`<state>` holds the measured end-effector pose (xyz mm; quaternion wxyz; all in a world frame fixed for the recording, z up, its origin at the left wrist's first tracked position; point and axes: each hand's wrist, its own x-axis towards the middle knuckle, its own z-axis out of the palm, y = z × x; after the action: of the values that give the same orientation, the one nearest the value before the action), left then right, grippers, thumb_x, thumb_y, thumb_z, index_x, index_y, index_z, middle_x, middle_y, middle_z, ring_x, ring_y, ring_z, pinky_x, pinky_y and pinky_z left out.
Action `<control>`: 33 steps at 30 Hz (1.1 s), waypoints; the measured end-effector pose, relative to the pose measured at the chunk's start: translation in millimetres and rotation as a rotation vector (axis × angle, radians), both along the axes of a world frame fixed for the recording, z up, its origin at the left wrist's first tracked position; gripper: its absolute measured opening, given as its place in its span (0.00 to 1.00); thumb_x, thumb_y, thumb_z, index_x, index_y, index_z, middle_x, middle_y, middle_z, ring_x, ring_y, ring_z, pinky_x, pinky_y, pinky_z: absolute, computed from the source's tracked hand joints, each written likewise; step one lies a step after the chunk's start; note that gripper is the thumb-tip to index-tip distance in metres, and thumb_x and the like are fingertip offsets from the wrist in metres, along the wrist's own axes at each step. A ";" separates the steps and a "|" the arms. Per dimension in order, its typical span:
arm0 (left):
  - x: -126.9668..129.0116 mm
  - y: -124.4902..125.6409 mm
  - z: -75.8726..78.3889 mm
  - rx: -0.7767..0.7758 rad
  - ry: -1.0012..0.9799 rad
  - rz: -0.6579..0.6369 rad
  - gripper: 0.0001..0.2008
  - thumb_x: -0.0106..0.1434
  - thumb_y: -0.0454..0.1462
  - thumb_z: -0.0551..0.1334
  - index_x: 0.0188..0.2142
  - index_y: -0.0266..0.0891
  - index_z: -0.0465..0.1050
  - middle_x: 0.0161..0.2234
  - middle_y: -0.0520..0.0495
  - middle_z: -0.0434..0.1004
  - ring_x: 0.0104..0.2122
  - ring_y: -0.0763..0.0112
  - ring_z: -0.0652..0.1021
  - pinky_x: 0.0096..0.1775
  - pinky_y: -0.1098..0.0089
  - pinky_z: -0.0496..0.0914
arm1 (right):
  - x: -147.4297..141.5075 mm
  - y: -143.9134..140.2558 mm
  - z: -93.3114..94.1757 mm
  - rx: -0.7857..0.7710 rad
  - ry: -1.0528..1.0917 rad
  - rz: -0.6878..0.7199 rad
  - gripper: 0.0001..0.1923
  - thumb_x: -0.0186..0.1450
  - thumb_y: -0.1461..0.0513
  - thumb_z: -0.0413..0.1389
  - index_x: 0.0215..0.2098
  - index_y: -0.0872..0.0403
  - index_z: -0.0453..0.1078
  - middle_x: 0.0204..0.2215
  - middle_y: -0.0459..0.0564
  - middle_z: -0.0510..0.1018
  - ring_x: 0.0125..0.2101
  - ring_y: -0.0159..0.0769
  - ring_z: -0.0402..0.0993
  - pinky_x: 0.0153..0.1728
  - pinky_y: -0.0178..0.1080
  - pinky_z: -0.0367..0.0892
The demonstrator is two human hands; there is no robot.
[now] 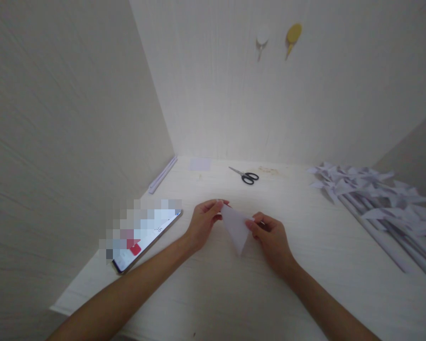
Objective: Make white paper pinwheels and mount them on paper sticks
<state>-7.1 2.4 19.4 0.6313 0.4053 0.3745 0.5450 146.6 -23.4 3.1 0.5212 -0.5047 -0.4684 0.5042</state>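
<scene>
A small white sheet of paper, folded into a triangle, hangs between both of my hands just above the pale desk. My left hand pinches its upper left corner. The upper right edge is pinched by my right hand. The triangle's point hangs down toward me.
Black-handled scissors lie at the back of the desk, beside a square of paper. A phone lies at the left. A pile of white paper pinwheels on rolled sticks fills the right side. Rolled paper sticks lie along the left wall.
</scene>
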 end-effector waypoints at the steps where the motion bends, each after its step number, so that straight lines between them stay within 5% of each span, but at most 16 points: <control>1: -0.1 -0.2 0.2 0.001 -0.004 -0.002 0.09 0.51 0.39 0.60 0.28 0.35 0.73 0.26 0.48 0.71 0.27 0.76 0.70 0.31 0.73 0.62 | 0.0 -0.4 0.4 -0.003 0.000 0.000 0.12 0.49 0.59 0.58 0.18 0.55 0.59 0.13 0.38 0.58 0.16 0.24 0.51 0.17 0.30 0.46; 26: 0.0 0.0 4.1 -0.021 -0.060 0.062 0.07 0.50 0.36 0.60 0.25 0.33 0.74 0.25 0.46 0.72 0.27 0.73 0.70 0.30 0.72 0.62 | 0.9 0.2 0.8 0.052 -0.029 0.016 0.11 0.49 0.61 0.57 0.17 0.55 0.58 0.13 0.38 0.57 0.16 0.23 0.52 0.17 0.30 0.45; 33: 2.0 0.3 4.3 -0.158 -0.192 0.032 0.08 0.50 0.37 0.60 0.21 0.34 0.72 0.20 0.50 0.70 0.23 0.77 0.69 0.28 0.74 0.62 | 1.5 -1.6 -1.6 0.088 -0.038 0.063 0.12 0.50 0.61 0.57 0.16 0.55 0.58 0.14 0.38 0.57 0.17 0.24 0.51 0.18 0.31 0.46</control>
<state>-5.1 2.7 23.7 0.6855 0.2942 0.3603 0.5601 148.1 -25.0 1.5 0.5178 -0.4760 -0.5154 0.4896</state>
